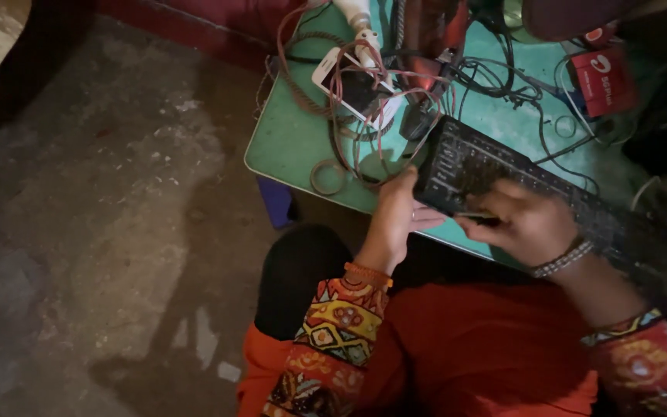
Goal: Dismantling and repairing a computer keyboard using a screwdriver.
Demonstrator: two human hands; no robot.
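Clearly, the left hand (pixel 397 220) grips the near end of a black keyboard (pixel 503 177) tilted over the green surface (pixel 291 143), while the right hand (pixel 523 224) pinches a thin dark tool (hard to identify) against it. Behind lie a white phone (pixel 349 85), tangled cables (pixel 496 81) and a red box (pixel 604 77).

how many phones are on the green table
1: a white-framed phone lies near the green table's back left, tangled under reddish wires. Others may be hidden beneath the cable clutter.

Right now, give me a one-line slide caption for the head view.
Left hand steadies a black keyboard on a green table while the right hand works a thin tool at its edge.
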